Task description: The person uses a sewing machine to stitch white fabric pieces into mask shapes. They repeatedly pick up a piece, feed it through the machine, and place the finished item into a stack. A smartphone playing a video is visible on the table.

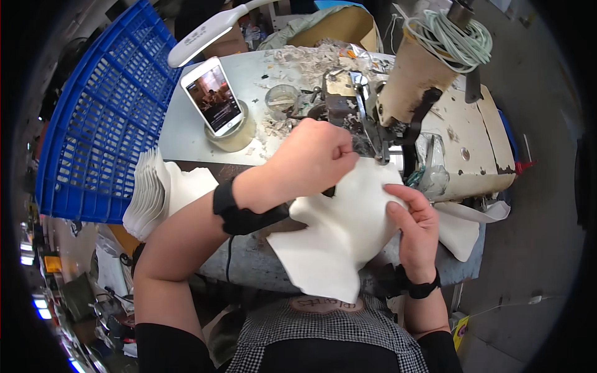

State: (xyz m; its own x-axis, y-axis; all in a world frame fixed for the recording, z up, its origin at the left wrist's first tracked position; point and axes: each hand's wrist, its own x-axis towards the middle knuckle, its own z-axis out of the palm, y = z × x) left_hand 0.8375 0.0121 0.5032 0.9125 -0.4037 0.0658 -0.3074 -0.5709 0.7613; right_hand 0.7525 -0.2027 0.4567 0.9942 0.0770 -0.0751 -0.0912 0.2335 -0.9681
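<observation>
A floppy white leather-like piece (pixel 348 230) hangs from the work surface toward my lap, its upper edge at the foot of a cream machine (pixel 410 87). At that upper edge, just left of the machine's foot, my left hand (pixel 314 155) is closed with fingers curled; its fingertips are partly hidden but seem to grip the piece. My right hand (pixel 413 224) pinches the right edge of the same piece between thumb and fingers. More white pieces (pixel 146 196) stand stacked beside my left forearm. Another white piece (pixel 463 227) lies at the right, under the machine's body.
A blue plastic basket (pixel 106 112) rises at the left. A phone (pixel 212 97) leans on a round holder (pixel 233 133), below a white lamp (pixel 208 34). Grey scraps (pixel 305 62) and a small round dish (pixel 282 99) lie behind the machine foot. Coiled pale tubing (pixel 457 43) tops the machine.
</observation>
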